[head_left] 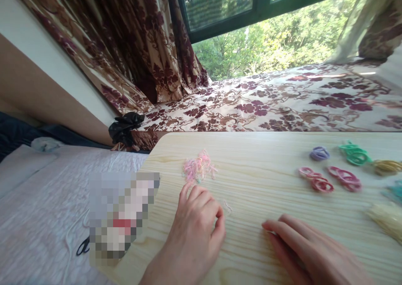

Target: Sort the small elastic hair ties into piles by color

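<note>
My left hand [197,222] rests palm down on the light wooden table [251,201], its fingers loosely bent and apart. Its fingertips reach the near edge of a small heap of thin pink and pastel bands [199,165]; whether they touch it I cannot tell. Just right of that hand lie a couple of pale loose strands [228,206]. Low on the right, my right hand [310,251] points leftward with finger and thumb tips drawn together. Anything pinched there is hidden or too small to make out.
Sorted hair ties lie at right: purple [319,153], green [355,154], red [317,180], pink [345,178], mustard [387,167] and teal [396,191]. A pale yellow bundle [387,222] is nearby. A blurred-out object [128,218] sits at the table's left edge, beside a bed [47,209].
</note>
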Available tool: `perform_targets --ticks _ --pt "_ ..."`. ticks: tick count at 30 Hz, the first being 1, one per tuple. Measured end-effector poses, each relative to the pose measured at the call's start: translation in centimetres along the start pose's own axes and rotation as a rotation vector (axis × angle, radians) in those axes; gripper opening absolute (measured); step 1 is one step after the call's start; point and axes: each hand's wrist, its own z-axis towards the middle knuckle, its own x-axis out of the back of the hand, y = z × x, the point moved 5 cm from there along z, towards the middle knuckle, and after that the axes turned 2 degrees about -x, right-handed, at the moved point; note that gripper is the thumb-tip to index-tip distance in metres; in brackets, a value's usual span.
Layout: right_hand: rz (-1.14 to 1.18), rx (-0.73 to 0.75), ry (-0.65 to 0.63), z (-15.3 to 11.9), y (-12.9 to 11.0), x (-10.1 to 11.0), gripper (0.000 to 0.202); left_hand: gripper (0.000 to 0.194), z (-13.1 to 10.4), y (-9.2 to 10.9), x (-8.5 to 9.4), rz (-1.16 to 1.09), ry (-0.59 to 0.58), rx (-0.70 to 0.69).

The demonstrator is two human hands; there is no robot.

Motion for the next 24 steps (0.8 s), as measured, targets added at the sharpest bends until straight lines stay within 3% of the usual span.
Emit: perform_targets --ticks 11,15,20,24 --pt "0.188 -0.058 -0.016 0.5 -0.8 0.6 0.021 0.016 -0.4 2.8 -1.0 -0.124 -0.003 -0.203" --pt "0.194 -0.058 -0.015 0.6 -0.9 0.8 0.019 0.016 -0.4 3.1 -1.0 -0.15 0.021 -0.209" --pt "0.166 -0.053 -0.047 0.8 -1.0 1.3 0.022 0.016 -0.3 2.9 -0.8 -0.155 0.047 -0.174" --pt "0.065 -0.085 0.027 0.2 0.0 2.7 0.022 0.017 -0.5 1.4 0.0 -0.099 0.165 -0.12"
